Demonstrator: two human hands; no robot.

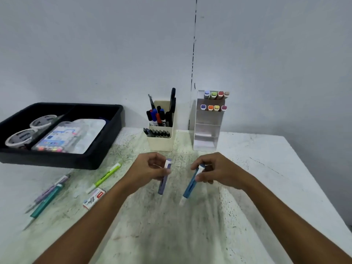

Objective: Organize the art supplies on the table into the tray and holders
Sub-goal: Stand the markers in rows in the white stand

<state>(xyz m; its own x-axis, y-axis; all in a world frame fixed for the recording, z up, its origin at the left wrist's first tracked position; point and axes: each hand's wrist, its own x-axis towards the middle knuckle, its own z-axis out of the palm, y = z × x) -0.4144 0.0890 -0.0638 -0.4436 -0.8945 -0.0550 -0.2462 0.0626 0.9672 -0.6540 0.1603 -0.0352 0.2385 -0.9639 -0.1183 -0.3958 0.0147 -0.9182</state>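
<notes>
Both forearms reach forward: left hand (147,169) pinches purple marker (164,178), right hand (217,171) blue marker (191,184) (tilted).

A purple marker (164,176) w/ white cap is held upright-ish; a blue marker (192,182) is held tilted, white tip down. A green highlighter (103,177), teal pen (47,201) & eraser box (94,198) are laid near the black tray (106,149).

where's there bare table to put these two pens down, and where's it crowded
Free: the right side of the table, beyond the right hand and right of the clear holder; also the near middle between the forearms. Crowded: the left, where the green pen, eraser and teal pen lie before the black tray.
</notes>
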